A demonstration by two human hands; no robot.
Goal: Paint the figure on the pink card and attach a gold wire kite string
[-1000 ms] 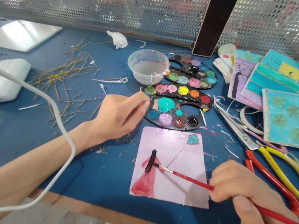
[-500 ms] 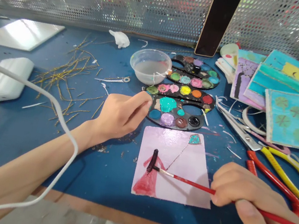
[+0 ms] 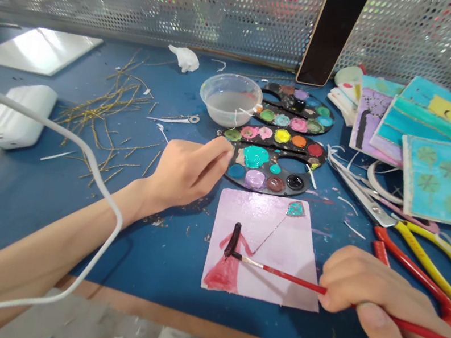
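Observation:
My right hand (image 3: pixel 382 316) is closed on a red paintbrush (image 3: pixel 293 278) whose tip touches a dark stroke on a small pink painted card (image 3: pixel 278 241), above a red skirt shape. My left hand (image 3: pixel 186 171) rests on the blue table with fingers curled, fingertips touching the left edge of a black paint palette (image 3: pixel 270 162) with several coloured wells. A second palette (image 3: pixel 295 111) lies behind it, next to a clear plastic water bowl (image 3: pixel 230 100).
Red and yellow scissors (image 3: pixel 424 248) lie right of the card. Painted cards (image 3: pixel 448 180) are stacked at the back right. A phone (image 3: pixel 332 34) leans on the mesh wall. Gold wire scraps (image 3: pixel 105 114), a white power bank (image 3: pixel 15 116) and its cable (image 3: pixel 80 156) lie left.
The brush tip has shifted slightly along the dark stroke. My left hand stays at the palette edge. The view has drifted a little.

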